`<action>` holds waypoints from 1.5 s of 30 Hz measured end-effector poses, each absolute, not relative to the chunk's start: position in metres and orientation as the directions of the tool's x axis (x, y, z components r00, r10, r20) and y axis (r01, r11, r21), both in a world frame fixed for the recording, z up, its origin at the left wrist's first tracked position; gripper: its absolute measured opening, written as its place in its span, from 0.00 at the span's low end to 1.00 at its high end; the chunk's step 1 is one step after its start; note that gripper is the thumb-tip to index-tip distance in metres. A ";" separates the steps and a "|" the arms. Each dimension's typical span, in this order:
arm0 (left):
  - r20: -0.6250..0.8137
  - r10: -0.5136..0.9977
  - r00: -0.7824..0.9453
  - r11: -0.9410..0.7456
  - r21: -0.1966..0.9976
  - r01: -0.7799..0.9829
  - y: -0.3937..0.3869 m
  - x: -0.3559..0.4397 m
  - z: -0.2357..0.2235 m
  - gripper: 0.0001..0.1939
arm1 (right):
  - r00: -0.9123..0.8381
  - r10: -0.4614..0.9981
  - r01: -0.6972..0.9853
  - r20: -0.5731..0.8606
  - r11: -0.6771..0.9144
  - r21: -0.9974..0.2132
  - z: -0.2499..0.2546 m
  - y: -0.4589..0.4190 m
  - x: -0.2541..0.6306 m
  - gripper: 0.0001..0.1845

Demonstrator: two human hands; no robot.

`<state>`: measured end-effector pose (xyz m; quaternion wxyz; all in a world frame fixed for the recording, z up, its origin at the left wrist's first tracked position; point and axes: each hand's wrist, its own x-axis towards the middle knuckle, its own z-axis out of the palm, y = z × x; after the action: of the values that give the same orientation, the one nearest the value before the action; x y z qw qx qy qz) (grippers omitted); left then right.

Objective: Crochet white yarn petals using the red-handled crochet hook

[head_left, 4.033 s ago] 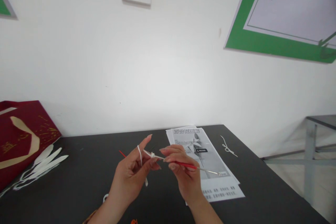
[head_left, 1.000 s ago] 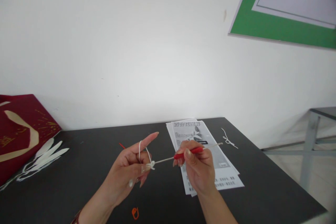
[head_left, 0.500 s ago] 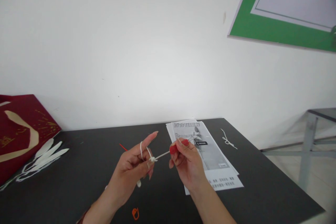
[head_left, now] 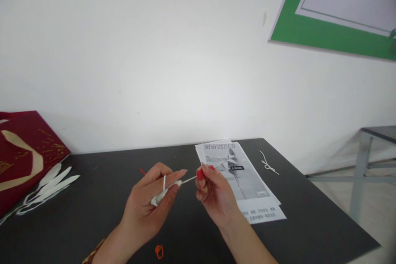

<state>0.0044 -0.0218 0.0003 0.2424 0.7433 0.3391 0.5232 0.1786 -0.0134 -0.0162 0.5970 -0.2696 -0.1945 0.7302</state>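
Note:
My left hand pinches a small white crocheted piece between thumb and fingers, with white yarn looped round a finger. My right hand grips the red handle of a crochet hook. The hook's thin metal shaft points left and its tip meets the white stitches at my left fingertips. An orange stitch marker lies on the dark table just below my left hand. Part of a thin red item shows behind the left knuckles; the rest is hidden.
Printed pattern sheets lie beyond my right hand. Several white leaf-shaped crocheted pieces with yarn tails rest by a dark red bag at the left. A scrap of white yarn is at the right, near the edge of the black table.
My left hand has turned and its raised index finger has come down, so the white piece now shows. The hook in my right hand has shifted slightly left.

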 end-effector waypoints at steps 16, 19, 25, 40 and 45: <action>0.721 0.650 0.240 -0.753 0.569 0.332 -0.026 0.001 0.000 0.30 | -0.200 0.954 -0.778 -0.223 -0.293 -0.556 -0.016 -0.014 0.178 0.13; 0.755 0.602 0.262 -0.787 0.506 0.353 -0.027 0.000 0.000 0.33 | -0.214 0.950 -0.767 -0.227 -0.307 -0.564 -0.017 -0.015 0.178 0.12; 0.768 0.592 0.243 -0.798 0.517 0.310 -0.032 0.004 0.005 0.32 | -0.237 0.934 -0.754 -0.266 -0.350 -0.556 -0.017 -0.015 0.177 0.12; -0.068 0.998 -0.016 0.062 0.970 -0.235 -0.020 0.015 0.008 0.36 | -0.066 0.995 -0.705 -0.080 -0.103 -0.701 -0.019 -0.016 0.174 0.14; -0.093 0.996 -0.003 0.085 0.922 -0.377 -0.018 0.021 0.003 0.35 | -0.004 0.999 -0.684 -0.041 -0.033 -0.728 -0.015 -0.018 0.172 0.14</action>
<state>0.0208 -0.0177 0.0031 0.6037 0.3661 0.4222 0.5686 0.1722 -0.0182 -0.0147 0.6417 -0.2936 -0.2681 0.6558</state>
